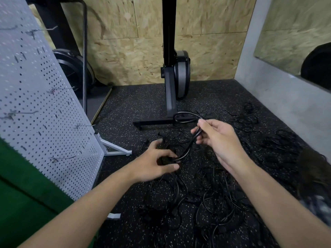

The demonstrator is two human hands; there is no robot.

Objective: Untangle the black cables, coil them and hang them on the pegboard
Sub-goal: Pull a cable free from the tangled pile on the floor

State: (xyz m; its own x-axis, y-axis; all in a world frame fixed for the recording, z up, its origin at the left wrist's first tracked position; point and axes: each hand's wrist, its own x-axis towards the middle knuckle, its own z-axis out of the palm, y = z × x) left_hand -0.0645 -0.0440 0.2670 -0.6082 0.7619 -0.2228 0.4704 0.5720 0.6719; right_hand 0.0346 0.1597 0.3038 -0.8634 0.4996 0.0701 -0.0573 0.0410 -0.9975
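My left hand [154, 164] is gripping one end of a black cable [188, 150], my right hand [221, 140] is pinching its loop, above the tangled cables [206, 203] lying near; the pegboard [35, 108] is standing left.

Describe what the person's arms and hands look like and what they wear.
The left forearm and right forearm are bare to the frame's edge; no sleeves show. The left hand and right hand wear no gloves, and no watch, ring or bracelet is visible. Green cloth at lower left may be clothing; I cannot tell.
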